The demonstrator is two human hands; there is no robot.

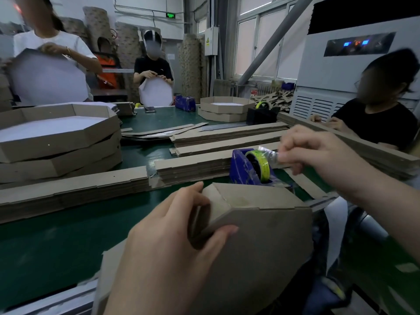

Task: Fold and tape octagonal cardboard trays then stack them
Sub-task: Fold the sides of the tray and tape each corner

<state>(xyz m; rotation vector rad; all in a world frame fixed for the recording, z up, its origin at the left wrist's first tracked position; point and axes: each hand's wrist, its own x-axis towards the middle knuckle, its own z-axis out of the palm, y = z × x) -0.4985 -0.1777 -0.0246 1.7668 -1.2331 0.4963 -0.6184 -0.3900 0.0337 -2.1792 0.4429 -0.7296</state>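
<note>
Corner of brown octagonal cardboard tray (261, 235), clamped in L hand (163, 242) close in front, lies down-left of R hand (318, 153), which pinches clear tape strip (268, 154) off blue dispenser (238, 167) w/ yellow-green roll (264, 165).

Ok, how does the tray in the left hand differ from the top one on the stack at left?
The held tray is tipped up, brown underside toward the camera; the top stacked tray lies flat, white inside up. The left hand grips the held tray's folded corner; nothing touches the stacked tray. Both are brown cardboard with angled walls.
</note>
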